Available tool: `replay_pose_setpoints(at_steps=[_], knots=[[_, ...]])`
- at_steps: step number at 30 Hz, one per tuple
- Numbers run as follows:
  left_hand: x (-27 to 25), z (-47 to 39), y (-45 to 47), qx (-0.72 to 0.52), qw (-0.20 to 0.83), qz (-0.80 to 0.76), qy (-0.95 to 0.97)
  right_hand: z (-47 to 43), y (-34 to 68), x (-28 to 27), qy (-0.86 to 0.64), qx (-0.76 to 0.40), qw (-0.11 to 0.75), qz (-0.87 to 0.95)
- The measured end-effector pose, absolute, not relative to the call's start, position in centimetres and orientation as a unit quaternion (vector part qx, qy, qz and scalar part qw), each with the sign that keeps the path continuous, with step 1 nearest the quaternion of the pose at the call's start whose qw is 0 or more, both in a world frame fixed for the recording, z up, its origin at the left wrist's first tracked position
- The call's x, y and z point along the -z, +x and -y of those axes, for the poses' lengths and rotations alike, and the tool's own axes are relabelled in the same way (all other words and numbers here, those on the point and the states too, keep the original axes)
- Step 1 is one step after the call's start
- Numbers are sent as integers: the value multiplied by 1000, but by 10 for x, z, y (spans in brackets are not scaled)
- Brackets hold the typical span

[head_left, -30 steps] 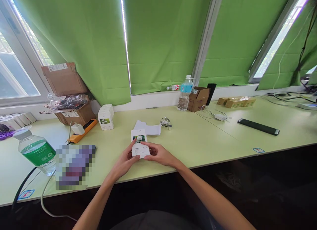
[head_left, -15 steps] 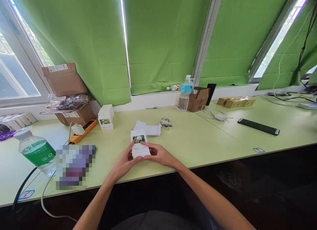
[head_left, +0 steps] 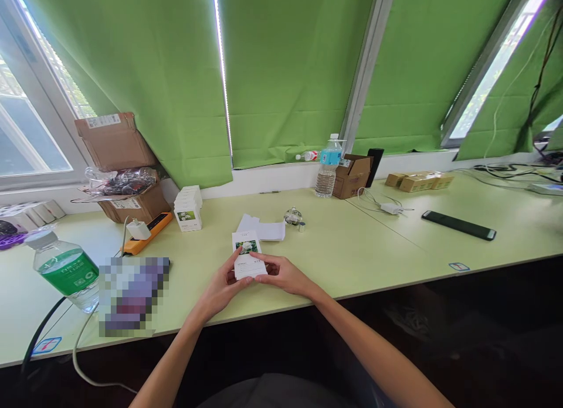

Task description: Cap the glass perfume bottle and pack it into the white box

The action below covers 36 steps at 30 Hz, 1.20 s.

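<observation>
Left hand (head_left: 220, 284) and right hand (head_left: 288, 274) nearest, just above the front edge of the counter (head_left: 365, 244). Both grip one white card (head_left: 250, 268) with a flower picture, between them: left fingers closed on its left side, right fingers closed on its right, a fingertip of each on the picture, thumbs by the bottom edge. Single or several layers: can't tell. Whether its underside rests on the counter: hidden.

Progress, judged from this view: mid-handling. Card taken up and held two-handed, printed face showing; not yet released or laid down. White papers (head_left: 271, 230) lie loose just behind it, not in either hand. How much remains can't be told from here.

Near left: pixelated item (head_left: 134, 296), then water bottle (head_left: 68, 270) with green label.

Beyond the papers, slightly right: glass bottle (head_left: 292, 215), small silver piece (head_left: 301, 226) just beside it, neither touched by a hand.

Further back left: orange strip (head_left: 162, 221), white stack (head_left: 188, 211) with similar flower print, well apart from the held card, and cardboard box (head_left: 132, 204). Right: black phone (head_left: 460, 225); behind, blue-label bottle (head_left: 328, 167) beside brown box (head_left: 352, 176). Farthest: green blinds (head_left: 290, 74).
</observation>
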<state>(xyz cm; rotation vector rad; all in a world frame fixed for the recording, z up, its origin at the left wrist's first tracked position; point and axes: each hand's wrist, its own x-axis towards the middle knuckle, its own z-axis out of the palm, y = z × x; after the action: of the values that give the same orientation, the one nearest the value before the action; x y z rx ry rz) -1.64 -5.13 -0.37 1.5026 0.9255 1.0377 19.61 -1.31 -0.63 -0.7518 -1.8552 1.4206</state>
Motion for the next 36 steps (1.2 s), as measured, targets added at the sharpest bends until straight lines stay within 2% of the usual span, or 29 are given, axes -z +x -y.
replay_pose_setpoints(at_steps=[36], knots=[[6, 50, -17, -442, 521, -386, 620, 15, 197, 3, -307, -541, 342, 704]])
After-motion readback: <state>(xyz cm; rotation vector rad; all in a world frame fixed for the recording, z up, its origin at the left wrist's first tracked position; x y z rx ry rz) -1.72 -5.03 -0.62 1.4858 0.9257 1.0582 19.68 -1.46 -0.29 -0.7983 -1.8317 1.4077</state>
